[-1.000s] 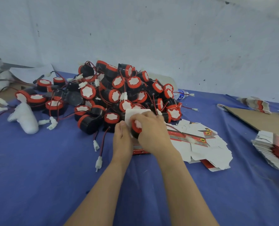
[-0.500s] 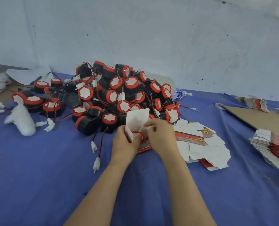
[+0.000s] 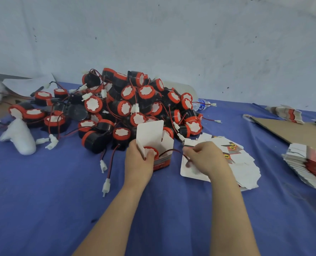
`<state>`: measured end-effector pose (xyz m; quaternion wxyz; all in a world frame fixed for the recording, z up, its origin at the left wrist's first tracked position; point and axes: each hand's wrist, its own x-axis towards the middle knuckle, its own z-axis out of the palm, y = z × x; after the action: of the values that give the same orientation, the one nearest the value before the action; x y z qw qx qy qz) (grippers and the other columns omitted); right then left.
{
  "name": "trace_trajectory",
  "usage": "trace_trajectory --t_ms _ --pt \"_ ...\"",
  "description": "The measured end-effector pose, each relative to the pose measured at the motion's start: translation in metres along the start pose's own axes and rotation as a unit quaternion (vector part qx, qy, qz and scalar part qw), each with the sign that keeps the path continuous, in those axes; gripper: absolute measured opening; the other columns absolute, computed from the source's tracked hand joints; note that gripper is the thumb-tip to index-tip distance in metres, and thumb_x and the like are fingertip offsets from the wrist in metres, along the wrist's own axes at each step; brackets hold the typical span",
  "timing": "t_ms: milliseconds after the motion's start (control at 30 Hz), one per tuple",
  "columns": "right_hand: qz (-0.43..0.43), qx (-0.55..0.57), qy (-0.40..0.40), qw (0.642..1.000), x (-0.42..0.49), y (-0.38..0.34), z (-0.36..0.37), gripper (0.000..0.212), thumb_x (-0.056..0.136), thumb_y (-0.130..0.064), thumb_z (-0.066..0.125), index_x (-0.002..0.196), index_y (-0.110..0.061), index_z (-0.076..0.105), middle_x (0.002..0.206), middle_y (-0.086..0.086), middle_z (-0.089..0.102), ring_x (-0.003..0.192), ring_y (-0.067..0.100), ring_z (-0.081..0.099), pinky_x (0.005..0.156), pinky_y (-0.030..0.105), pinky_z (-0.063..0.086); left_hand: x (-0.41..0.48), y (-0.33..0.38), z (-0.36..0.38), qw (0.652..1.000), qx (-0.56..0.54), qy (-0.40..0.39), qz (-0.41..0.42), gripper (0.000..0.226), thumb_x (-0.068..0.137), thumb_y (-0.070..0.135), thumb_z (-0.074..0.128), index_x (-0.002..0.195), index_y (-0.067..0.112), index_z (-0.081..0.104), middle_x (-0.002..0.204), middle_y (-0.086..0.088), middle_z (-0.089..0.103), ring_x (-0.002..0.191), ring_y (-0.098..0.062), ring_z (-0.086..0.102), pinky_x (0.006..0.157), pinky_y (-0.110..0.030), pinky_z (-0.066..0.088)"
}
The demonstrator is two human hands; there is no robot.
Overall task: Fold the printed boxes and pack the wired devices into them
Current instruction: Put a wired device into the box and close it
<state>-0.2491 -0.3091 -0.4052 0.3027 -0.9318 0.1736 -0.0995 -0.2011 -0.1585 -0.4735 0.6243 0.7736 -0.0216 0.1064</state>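
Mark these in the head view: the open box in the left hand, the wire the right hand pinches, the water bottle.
open box (image 3: 151, 137), head view, inside of the raised lid flap.
wire (image 3: 173, 150), head view, arc just outside the box.
water bottle (image 3: 201, 104), head view, blue label.

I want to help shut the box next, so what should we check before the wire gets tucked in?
1. Device is inside the box: ok, its red top shows in the opening.
2. Box is held steady: ok, the left hand grips its side.
3. Top flap is out of the way: ok, it stands up and open.
4. Wire is all inside: not ok, it runs out over the edge to the right hand, which pinches it.
5. White plug at the wire's end is free to tuck in: cannot tell, the right hand hides it.
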Motion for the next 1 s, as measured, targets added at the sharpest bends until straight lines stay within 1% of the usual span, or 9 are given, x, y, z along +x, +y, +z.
trace_trajectory --t_ms 100,200,300,467,633,700,767,900,1000 --pt "-0.085 0.009 -0.101 0.991 -0.010 -0.014 -0.004 0.017 0.090 -0.029 0.062 0.080 -0.017 0.070 0.071 -0.003 0.072 0.053 0.000 0.054 0.047 0.011 0.038 0.001 -0.002 0.001 1.000 0.015 0.011 0.000 0.037 0.093 0.018 0.059 0.127 0.015 0.046 0.120 -0.003 0.057 0.104 -0.016 0.053 0.073 -0.020 0.041" --pt "-0.127 0.050 -0.137 0.981 -0.013 -0.026 -0.003 0.024 0.091 -0.019 0.061 0.115 -0.020 0.060 0.085 0.003 0.072 0.055 0.004 0.056 0.052 0.020 0.048 0.002 -0.003 0.002 1.000 0.018 0.009 -0.007 0.035 0.092 0.019 0.060 0.125 0.016 0.048 0.117 -0.003 0.058 0.103 -0.018 0.055 0.069 -0.019 0.041" --pt "-0.190 0.032 -0.134 0.972 -0.015 -0.032 0.003 0.017 0.091 -0.012 0.058 0.105 -0.011 0.069 0.087 0.013 0.070 0.070 0.027 0.064 0.071 0.039 0.056 0.003 -0.004 0.001 0.999 0.031 0.008 -0.002 0.034 0.092 0.020 0.060 0.123 0.014 0.048 0.115 -0.005 0.058 0.101 -0.021 0.056 0.070 -0.024 0.042" --pt "-0.215 0.015 -0.020 0.976 -0.007 -0.034 0.011 0.041 0.096 -0.032 0.054 0.079 0.002 0.069 0.050 0.004 0.043 0.052 0.016 0.035 0.049 0.023 0.030 0.001 -0.002 0.001 0.999 0.031 0.010 0.000 0.033 0.093 0.020 0.059 0.123 0.015 0.048 0.116 -0.004 0.058 0.102 -0.018 0.057 0.066 -0.019 0.043" --pt "-0.153 0.211 -0.002 0.965 -0.001 -0.043 0.029 0.016 0.093 -0.019 0.060 0.107 -0.011 0.062 0.062 -0.001 0.066 0.057 0.013 0.065 0.072 0.034 0.059 0.000 0.001 0.000 1.000 0.023 0.009 0.007 0.031 0.092 0.016 0.060 0.121 0.014 0.049 0.116 -0.006 0.058 0.103 -0.021 0.058 0.079 -0.031 0.051" --pt "-0.084 0.351 -0.006 0.933 0.001 -0.045 0.038 0.046 0.091 -0.009 0.061 0.130 -0.027 0.044 0.064 -0.002 0.070 0.063 0.011 0.070 0.069 0.030 0.060 0.000 0.002 -0.001 1.000 0.021 0.005 0.013 0.031 0.092 0.015 0.059 0.121 0.014 0.049 0.116 -0.005 0.058 0.102 -0.019 0.057 0.074 -0.026 0.048" --pt "-0.058 0.448 0.024 0.892 0.006 -0.043 0.042 0.039 0.092 -0.007 0.060 0.126 -0.024 0.051 0.071 0.000 0.072 0.070 0.013 0.072 0.065 0.024 0.058 0.000 0.002 -0.001 1.000 0.020 0.000 0.015 0.030 0.092 0.014 0.058 0.121 0.016 0.049 0.117 -0.005 0.058 0.103 -0.019 0.057 0.073 -0.022 0.045" --pt "-0.098 0.319 0.065 0.941 0.008 -0.035 0.050 0.024 0.097 -0.019 0.052 0.115 -0.015 0.067 0.102 -0.003 0.070 0.096 0.011 0.066 0.088 0.029 0.055 0.000 0.004 -0.002 0.999 0.031 -0.001 0.013 0.035 0.092 0.014 0.058 0.126 0.014 0.048 0.120 -0.005 0.056 0.105 -0.019 0.056 0.075 -0.023 0.044" --pt "-0.135 0.160 0.143 0.967 0.007 -0.029 0.055 0.020 0.096 -0.021 0.050 0.100 -0.019 0.070 0.085 -0.012 0.058 0.077 0.006 0.053 0.062 0.017 0.041 -0.001 0.004 -0.003 0.999 0.038 -0.001 0.014 0.034 0.092 0.015 0.058 0.125 0.014 0.048 0.119 -0.006 0.057 0.105 -0.020 0.056 0.073 -0.023 0.043"
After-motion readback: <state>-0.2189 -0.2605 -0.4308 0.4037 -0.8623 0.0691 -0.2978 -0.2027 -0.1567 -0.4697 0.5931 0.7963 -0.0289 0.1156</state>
